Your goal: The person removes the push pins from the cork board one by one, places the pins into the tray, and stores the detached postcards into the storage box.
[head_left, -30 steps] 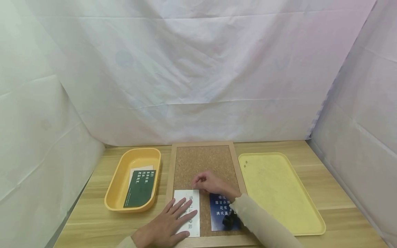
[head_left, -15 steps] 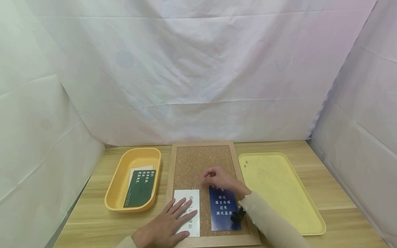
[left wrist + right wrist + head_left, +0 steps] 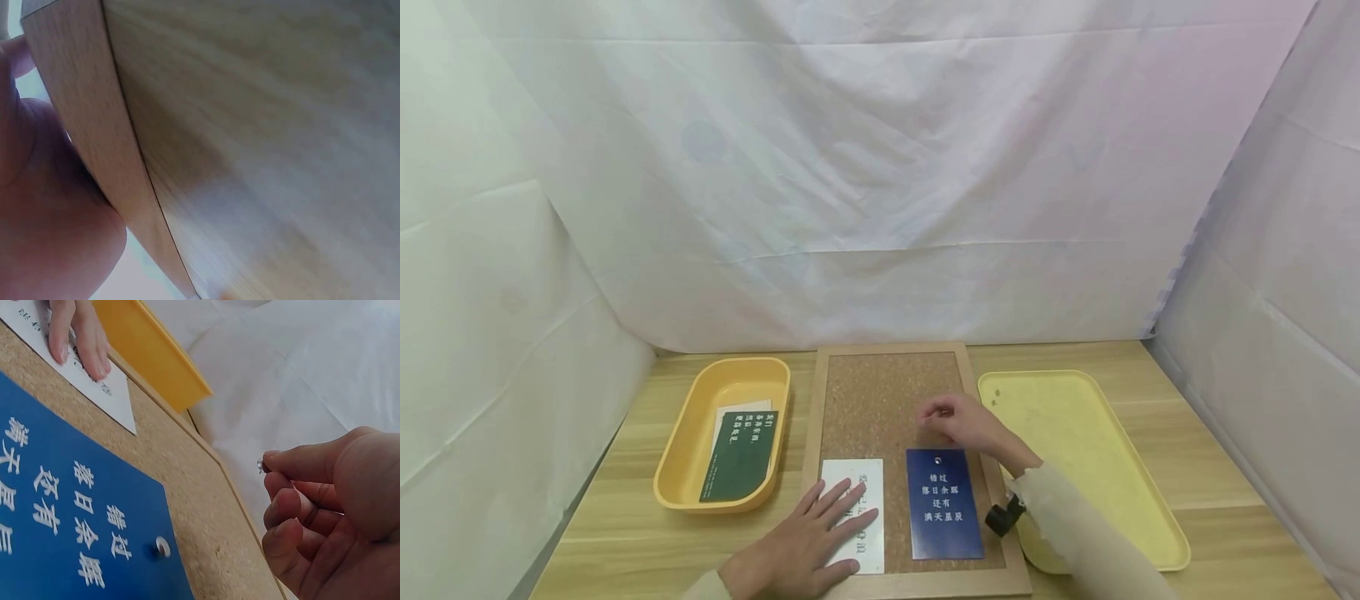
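Note:
My left hand lies with spread, straight fingers on a white card with dark characters, at the lower left of the cork board. Beside that card is a blue card with white characters, a thumbtack through it near its top edge. Above the blue card's top edge, my right hand pinches a small silvery thumbtack between thumb and forefinger, plainest in the right wrist view. The board's wooden frame fills the left part of the left wrist view next to my left hand.
An orange-yellow basin left of the board holds a green card over a paler one. The yellow tray at the right bears two tiny pieces near its far left corner. White cloth hangs behind and at both sides.
My right hand has moved right, from the white card's top edge to past the blue card's top, uncovering the blue card and its tack. My left hand has stayed in place.

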A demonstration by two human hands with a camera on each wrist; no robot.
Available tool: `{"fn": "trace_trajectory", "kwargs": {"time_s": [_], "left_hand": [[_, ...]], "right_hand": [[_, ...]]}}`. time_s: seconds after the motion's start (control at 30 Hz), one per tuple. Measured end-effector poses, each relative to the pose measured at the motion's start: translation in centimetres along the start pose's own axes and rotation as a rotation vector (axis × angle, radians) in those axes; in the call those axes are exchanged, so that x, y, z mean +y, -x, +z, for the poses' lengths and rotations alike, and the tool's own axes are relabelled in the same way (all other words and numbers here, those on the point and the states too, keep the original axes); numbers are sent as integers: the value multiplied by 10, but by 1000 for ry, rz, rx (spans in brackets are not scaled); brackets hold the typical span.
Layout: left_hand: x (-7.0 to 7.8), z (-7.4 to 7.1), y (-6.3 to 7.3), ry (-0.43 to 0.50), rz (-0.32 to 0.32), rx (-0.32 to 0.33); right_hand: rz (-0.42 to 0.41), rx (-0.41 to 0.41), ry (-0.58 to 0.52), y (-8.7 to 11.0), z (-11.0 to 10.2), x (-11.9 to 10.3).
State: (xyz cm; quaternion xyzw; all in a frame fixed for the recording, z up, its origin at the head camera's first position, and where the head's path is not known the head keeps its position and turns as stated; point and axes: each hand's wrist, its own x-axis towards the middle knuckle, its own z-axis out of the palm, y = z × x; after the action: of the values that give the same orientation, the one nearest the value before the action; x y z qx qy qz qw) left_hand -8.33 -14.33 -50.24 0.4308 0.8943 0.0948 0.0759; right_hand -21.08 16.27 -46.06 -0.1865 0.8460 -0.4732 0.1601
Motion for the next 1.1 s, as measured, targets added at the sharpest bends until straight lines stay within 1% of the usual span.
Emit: {"fn": "trace_trajectory", "kwargs": {"time_s": [0.2, 0.4, 0.53, 0.67, 0.8, 0.93, 1.1], "left_hand": [[-1, 1, 0, -10, 3, 9], [-1, 1, 0, 3, -1, -3], [0, 1, 0, -4, 4, 11], [1, 0, 0, -4, -1, 10], [1, 0, 0, -1, -7, 1], [1, 0, 0, -19, 4, 18], [0, 1, 0, -5, -2, 1]], "right_hand": [[-20, 15, 33, 5, -11, 9], [-5, 34, 41, 10, -20, 15], [-4, 59, 45, 15, -28, 22], [-15, 69, 57, 19, -35, 29], [-4, 73, 60, 22, -40, 33], [17, 85, 60, 25, -46, 36], [43, 99, 40, 28, -52, 46]]}}
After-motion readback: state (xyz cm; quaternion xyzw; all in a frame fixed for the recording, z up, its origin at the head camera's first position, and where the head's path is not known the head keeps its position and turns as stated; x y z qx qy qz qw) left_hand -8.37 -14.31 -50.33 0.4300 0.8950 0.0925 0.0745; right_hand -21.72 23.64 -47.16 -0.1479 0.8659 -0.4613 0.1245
